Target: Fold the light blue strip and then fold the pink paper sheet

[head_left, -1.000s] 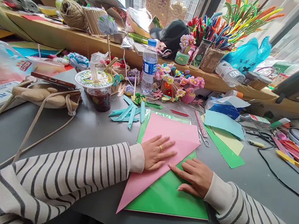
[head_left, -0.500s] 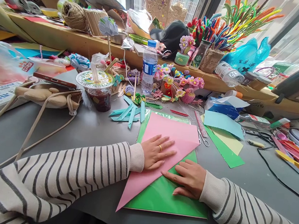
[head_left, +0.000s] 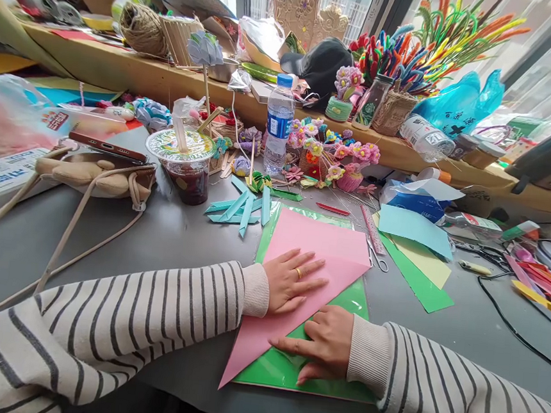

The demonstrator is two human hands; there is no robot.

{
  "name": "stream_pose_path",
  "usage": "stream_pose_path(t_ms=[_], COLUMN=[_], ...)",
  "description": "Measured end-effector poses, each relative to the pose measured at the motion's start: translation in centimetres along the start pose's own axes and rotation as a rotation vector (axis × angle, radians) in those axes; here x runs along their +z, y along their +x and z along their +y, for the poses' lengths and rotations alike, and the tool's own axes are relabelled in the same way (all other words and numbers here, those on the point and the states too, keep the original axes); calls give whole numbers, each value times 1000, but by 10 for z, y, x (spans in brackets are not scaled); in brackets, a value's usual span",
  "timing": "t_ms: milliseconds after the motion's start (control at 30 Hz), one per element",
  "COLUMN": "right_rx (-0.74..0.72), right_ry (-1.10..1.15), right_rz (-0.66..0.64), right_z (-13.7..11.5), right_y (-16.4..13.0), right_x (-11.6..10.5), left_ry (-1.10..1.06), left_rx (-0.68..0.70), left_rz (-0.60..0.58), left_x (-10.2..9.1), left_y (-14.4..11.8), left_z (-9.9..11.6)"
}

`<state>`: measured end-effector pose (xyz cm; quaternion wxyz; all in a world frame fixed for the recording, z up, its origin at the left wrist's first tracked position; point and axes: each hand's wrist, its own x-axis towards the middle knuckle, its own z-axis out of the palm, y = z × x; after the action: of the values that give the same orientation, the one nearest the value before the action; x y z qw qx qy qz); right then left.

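Observation:
A sheet of pink paper (head_left: 321, 236), folded over along a diagonal, lies on a green sheet in a clear plastic sleeve (head_left: 344, 309). My left hand (head_left: 295, 282) rests flat on the pink paper with its fingers spread, a ring on one of them. Beside the lower part of the diagonal fold is my right hand (head_left: 324, 346). Its index finger stretches out and its tip touches the folded edge, while the other fingers are partly bent and the thumb stands apart. Neither hand grips anything.
Folded light-blue paper strips (head_left: 241, 210) and a lidded drink cup (head_left: 183, 163) stand left of the sheets. A water bottle (head_left: 278, 126) is behind. To the right lie small scissors (head_left: 381, 259), coloured paper pieces (head_left: 418, 232) and a black cable (head_left: 511, 323).
My right hand has slid down and to the left along the pink paper's folded edge. My left hand stays flat on the paper. The view has shifted slightly.

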<state>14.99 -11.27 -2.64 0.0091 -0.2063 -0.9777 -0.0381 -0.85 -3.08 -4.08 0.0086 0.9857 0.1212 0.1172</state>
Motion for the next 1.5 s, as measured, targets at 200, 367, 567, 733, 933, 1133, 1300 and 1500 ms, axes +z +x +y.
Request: stream_pose_path(t_ms=[200,367,567,733,933,1133,1300,1500], right_rx=[9,3,48,-9,1,234,294,314], right_ry=[64,136,188,223,199,25,-46,-69], right_rz=[1,-75,-245,-278,-86,137,49,57], right_z=[-12,-22,-35,-46,-46,-28,-23,-24], right_y=[15,30,46,58,49,20,12,17], right_x=[2,0,-5,-2,4,2,5,9], left_ry=[-1,-6,-13,-26,-120,-403,-586,-669], left_rx=[3,3,-4,-3,2,-338,-879,-1033], left_rz=[17,18,-1,2,-35,299,132,85], left_x=[3,3,0,-1,-2,-40,-61,-61], left_y=[0,0,0,-1,4,-15,-48,-52], left_z=[0,-1,-1,0,-4,-22,-23,-10])
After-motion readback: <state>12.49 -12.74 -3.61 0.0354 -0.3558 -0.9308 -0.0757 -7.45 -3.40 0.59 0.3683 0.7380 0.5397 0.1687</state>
